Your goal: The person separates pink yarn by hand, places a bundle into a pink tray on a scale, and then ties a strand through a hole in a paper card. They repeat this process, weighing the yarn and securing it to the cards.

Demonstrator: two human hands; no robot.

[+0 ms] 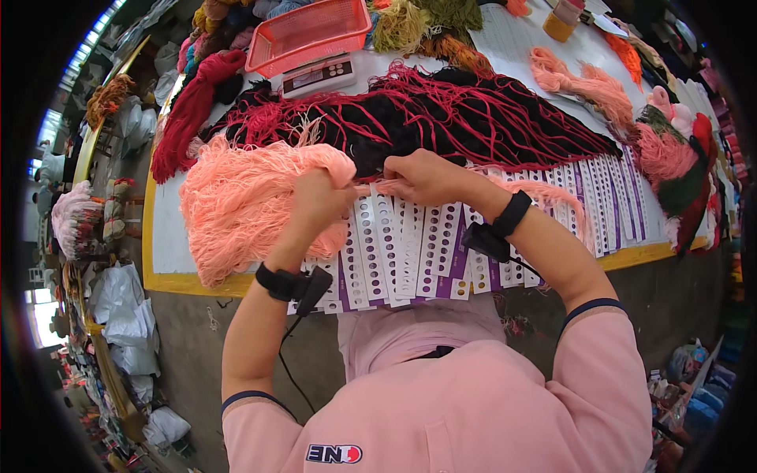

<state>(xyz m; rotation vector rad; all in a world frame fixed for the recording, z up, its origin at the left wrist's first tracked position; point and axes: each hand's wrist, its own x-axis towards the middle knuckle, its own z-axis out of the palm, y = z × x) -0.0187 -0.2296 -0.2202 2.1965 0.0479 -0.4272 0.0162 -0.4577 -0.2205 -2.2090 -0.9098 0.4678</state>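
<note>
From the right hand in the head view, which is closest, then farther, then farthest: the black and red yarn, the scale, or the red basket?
From the right hand:
1. Black and red yarn, just beyond the knuckles.
2. Scale, farther back, to the left.
3. Red basket, behind the scale, at the table's far edge.

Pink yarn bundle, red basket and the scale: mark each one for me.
Pink yarn bundle (236, 205), head view, middle of the mass.
Red basket (309, 33), head view, mesh floor.
Scale (318, 76), head view, front display panel.

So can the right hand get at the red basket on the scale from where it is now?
Probably yes, with a stretch: the right hand is pinching pink yarn, and only low black-and-red yarn lies before the red basket.
</note>
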